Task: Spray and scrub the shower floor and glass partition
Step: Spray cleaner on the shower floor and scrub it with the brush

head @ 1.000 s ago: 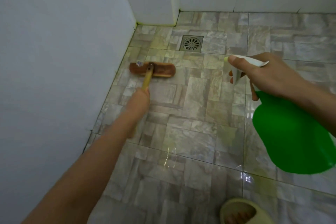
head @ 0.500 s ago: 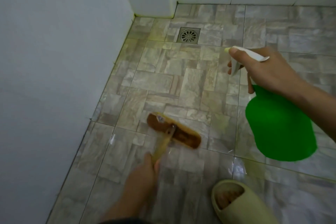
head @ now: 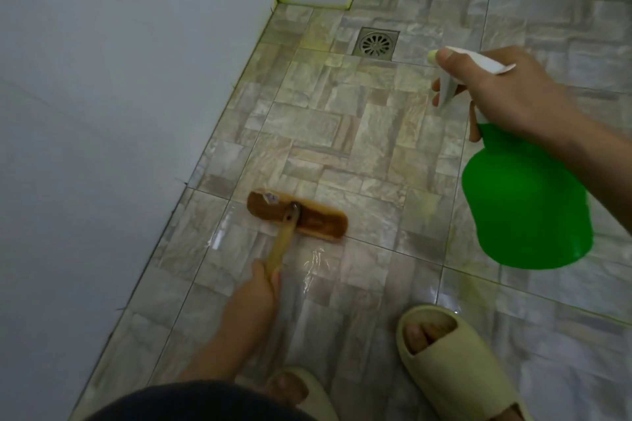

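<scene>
A brown wooden scrub brush [head: 297, 217] lies bristles-down on the wet stone-pattern shower floor [head: 345, 133], close to me. My left hand [head: 254, 297] grips its yellowish handle low in the view. My right hand [head: 492, 89] holds a green spray bottle [head: 526, 205] by its white trigger head, above the floor on the right, nozzle pointing left toward the drain. Fingers rest on the trigger. No glass partition is in sight.
A square metal drain [head: 376, 43] sits in the far floor near the corner. White walls [head: 102, 113] close off the left and back. My feet in pale yellow slippers [head: 451, 355] stand at the bottom. Water shines on the tiles near the brush.
The brush was pulled back from near the drain to the near floor, and in the last half second shifted slightly left. The spray bottle stayed raised on the right.
</scene>
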Tool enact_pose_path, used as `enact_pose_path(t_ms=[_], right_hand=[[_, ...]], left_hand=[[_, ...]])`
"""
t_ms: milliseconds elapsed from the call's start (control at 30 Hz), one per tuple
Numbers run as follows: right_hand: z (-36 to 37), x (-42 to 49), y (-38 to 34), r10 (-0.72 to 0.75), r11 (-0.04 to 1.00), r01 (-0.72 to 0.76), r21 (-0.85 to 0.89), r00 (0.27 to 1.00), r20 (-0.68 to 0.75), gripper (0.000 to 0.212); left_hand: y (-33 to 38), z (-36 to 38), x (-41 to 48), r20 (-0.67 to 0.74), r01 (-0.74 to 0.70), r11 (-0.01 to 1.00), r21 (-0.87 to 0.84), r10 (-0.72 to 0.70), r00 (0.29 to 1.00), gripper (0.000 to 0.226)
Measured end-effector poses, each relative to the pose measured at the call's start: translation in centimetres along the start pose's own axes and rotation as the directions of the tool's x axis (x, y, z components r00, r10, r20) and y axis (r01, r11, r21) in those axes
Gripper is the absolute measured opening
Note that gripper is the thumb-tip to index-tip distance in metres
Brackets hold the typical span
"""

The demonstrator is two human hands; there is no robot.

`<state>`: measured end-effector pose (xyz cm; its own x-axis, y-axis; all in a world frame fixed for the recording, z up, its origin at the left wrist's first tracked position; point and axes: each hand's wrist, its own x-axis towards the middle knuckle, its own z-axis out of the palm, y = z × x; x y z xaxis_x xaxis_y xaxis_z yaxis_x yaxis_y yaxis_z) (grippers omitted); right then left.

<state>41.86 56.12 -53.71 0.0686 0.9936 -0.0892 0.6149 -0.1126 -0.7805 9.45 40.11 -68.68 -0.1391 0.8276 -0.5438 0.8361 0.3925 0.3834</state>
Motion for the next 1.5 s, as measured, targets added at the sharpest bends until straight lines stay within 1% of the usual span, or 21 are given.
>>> enact_pose_path(t_ms=[67, 100, 167, 267, 333, 400, 500, 567, 633, 700, 800, 867, 933, 1033, 1067, 1133, 1200, 1267, 1300, 1400, 1500], right_hand=[[0.5, 0.1, -0.4, -0.022, 1.0, 0.022, -0.005, 1.0, -0.003, 0.062], [0.8, 0.0, -0.5, -0.033, 0.999, 0.033, -0.003, 0.999, -0.005, 0.062], [1.2, -0.1, -0.4, -0.049, 0.999, 0.049, -0.006, 0.999, -0.012, 0.062], [1.2, -0.4, 0.1, -0.044, 0.999, 0.044, 0.005, 0.998, -0.037, 0.064], [1.1, -0.4, -0.1, -0.026, 0.999, 0.029, 0.044, 0.998, -0.059, 0.064], [0.9, -0.7, -0.6, -0.009, 0.999, 0.013, 0.05, 0.998, -0.068, 0.064], [-0.1, -1.5, -0.7, 0.028, 1.0, -0.028, 0.003, 0.994, -0.102, 0.063], [-1.4, -2.2, -0.4, 0.054, 0.998, -0.058, -0.026, 0.99, -0.134, 0.064], [-3.2, -3.1, 0.0, 0.068, 0.997, -0.073, -0.027, 0.985, -0.156, 0.064], [-5.4, -4.0, 0.9, 0.105, 0.994, -0.11, -0.014, 0.974, -0.199, 0.061], [-8.6, -5.6, 2.0, 0.16, 0.986, -0.169, -0.012, 0.952, -0.26, 0.058], [-10.1, -6.4, 2.5, 0.172, 0.983, -0.185, -0.015, 0.94, -0.294, 0.058], [-11.1, -7.1, 3.0, 0.175, 0.98, -0.197, -0.036, 0.93, -0.323, 0.058], [-12.0, -7.7, 4.2, 0.186, 0.978, -0.206, -0.02, 0.916, -0.356, 0.055], [-12.1, -7.8, 4.6, 0.191, 0.978, -0.207, -0.006, 0.914, -0.359, 0.054], [-12.5, -7.8, 5.3, 0.206, 0.976, -0.217, 0.008, 0.913, -0.351, 0.057], [-12.6, -7.9, 6.1, 0.207, 0.975, -0.223, -0.009, 0.918, -0.338, 0.066], [-12.5, -7.8, 6.8, 0.18, 0.979, -0.201, -0.03, 0.925, -0.334, 0.064], [-12.5, -7.7, 7.1, 0.173, 0.981, -0.194, -0.026, 0.924, -0.34, 0.064], [-12.3, -7.5, 8.1, 0.166, 0.984, -0.179, -0.007, 0.924, -0.345, 0.072], [-11.9, -8.7, 8.8, 0.092, 0.987, -0.125, -0.1, 0.955, -0.281, 0.065]], left_hand=[[0.4, -0.3, 1.7, -0.119, -0.025, 0.999, -0.041, 0.02, 0.993, 0.024], [0.4, 0.0, 1.3, -0.131, -0.017, 0.999, -0.048, 0.011, 0.991, 0.023], [-0.5, 1.7, -1.3, -0.048, 0.033, 0.999, -0.034, -0.035, 0.998, 0.023], [-1.5, 2.9, -5.8, 0.05, 0.024, 0.996, 0.082, -0.028, 0.998, 0.043], [-0.8, 2.0, -4.6, 0.077, -0.036, 0.992, 0.118, 0.027, 0.997, 0.024], [1.1, 0.7, -0.7, 0.013, -0.062, 0.995, 0.081, 0.061, 0.998, 0.016], [5.6, -1.3, 5.3, -0.152, -0.06, 0.995, 0.077, 0.072, 0.986, 0.038], [7.0, -0.7, 5.2, -0.158, -0.05, 0.996, 0.078, 0.062, 0.985, 0.042], [6.1, 1.0, 2.1, -0.057, -0.096, 0.991, 0.088, 0.102, 0.993, 0.032], [5.1, 2.7, -1.5, 0.102, -0.118, 0.99, 0.074, 0.11, 0.989, 0.026], [6.0, 3.7, -3.3, 0.224, -0.105, 0.975, 0.196, 0.059, 0.973, 0.028], [8.7, 4.0, -0.9, 0.207, -0.177, 0.971, 0.163, 0.142, 0.968, 0.029], [12.8, 3.9, 2.3, 0.124, -0.267, 0.949, 0.165, 0.249, 0.961, 0.033], [16.4, 4.4, 3.9, 0.065, -0.291, 0.947, 0.135, 0.284, 0.957, 0.035], [15.5, 5.1, 2.9, 0.101, -0.3, 0.944, 0.135, 0.288, 0.952, 0.031], [11.5, 6.8, -1.7, 0.291, -0.335, 0.92, 0.205, 0.269, 0.918, 0.021], [8.3, 7.7, -6.2, 0.423, -0.317, 0.901, 0.297, 0.174, 0.889, 0.028], [7.4, 8.3, -7.0, 0.353, -0.463, 0.802, 0.378, 0.338, 0.872, 0.041], [8.1, 8.1, -6.8, 0.293, -0.488, 0.776, 0.4, 0.396, 0.87, 0.039], [10.0, 7.1, -5.3, 0.408, -0.442, 0.851, 0.284, 0.31, 0.859, 0.021], [9.4, 6.4, -3.1, 0.348, -0.523, 0.785, 0.33, 0.414, 0.841, 0.018]])
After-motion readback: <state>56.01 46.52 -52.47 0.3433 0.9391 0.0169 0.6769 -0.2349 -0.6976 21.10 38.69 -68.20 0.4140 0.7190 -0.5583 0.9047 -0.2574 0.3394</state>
